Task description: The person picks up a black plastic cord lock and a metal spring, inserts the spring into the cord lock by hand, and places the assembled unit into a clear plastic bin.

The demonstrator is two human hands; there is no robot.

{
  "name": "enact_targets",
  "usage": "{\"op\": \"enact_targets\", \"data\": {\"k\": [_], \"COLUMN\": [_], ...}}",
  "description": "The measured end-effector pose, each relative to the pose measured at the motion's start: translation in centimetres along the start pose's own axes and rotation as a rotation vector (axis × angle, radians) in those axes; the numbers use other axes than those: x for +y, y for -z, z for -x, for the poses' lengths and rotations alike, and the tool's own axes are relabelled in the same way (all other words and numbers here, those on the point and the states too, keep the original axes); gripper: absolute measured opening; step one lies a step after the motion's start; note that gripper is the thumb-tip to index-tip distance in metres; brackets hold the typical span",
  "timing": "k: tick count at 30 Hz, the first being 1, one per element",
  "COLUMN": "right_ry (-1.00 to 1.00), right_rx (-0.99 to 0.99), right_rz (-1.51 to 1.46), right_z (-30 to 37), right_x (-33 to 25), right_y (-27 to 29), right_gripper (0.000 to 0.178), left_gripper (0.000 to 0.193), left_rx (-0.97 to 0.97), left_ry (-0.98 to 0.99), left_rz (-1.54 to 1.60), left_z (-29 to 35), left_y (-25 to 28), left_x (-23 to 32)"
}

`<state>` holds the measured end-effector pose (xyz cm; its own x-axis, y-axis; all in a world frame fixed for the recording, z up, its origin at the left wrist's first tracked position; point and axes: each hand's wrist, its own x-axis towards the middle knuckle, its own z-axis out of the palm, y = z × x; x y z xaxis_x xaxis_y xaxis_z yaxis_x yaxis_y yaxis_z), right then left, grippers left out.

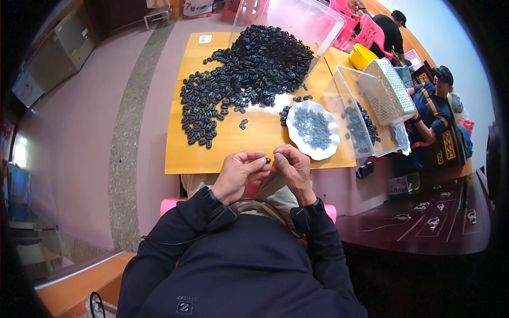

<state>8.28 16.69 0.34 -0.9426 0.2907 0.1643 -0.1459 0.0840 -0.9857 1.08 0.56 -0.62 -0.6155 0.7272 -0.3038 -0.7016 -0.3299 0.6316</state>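
Note:
My left hand (241,174) is closed in a pinch near the table's front edge. Between its thumb and forefinger sits a small black plastic piece (268,160). Close beside it, fingertips almost meeting, my right hand (295,172) also pinches, but what it holds is too small to make out. Beyond my hands spreads a big heap of black two-hole plastic pieces (270,63), with loose ones trailing to the left. A white scalloped plate (333,127) full of small greyish pieces (313,127) lies just past my right hand.
A clear plastic bin (344,82) with black pieces inside stands at the right, a white perforated basket (389,87) against it. Another clear bin (323,26) lies behind the heap on the wooden table (238,156). Two people (435,106) sit at the right, near a yellow bowl (362,55).

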Motion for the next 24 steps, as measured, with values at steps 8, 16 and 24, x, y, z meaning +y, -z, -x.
{"op": "enact_targets", "data": {"k": [8,16,24], "right_ry": [-0.064,-0.034,-0.049], "right_rx": [0.033,0.027,0.046], "right_rz": [-0.059,-0.061,-0.111], "right_z": [0.3,0.4,0.5], "right_x": [0.8,1.0,1.4], "right_y": [-0.4,-0.7,-0.8], "right_gripper": [0.01,0.012,0.012], "left_gripper": [0.019,0.014,0.013], "left_rx": [0.031,0.02,-0.008], "left_ry": [-0.031,-0.045,-0.054], "left_rz": [-0.024,-0.019,-0.027], "left_z": [0.0,0.2,0.1], "left_y": [-0.2,-0.3,-0.3], "left_x": [0.3,0.4,0.2]}}
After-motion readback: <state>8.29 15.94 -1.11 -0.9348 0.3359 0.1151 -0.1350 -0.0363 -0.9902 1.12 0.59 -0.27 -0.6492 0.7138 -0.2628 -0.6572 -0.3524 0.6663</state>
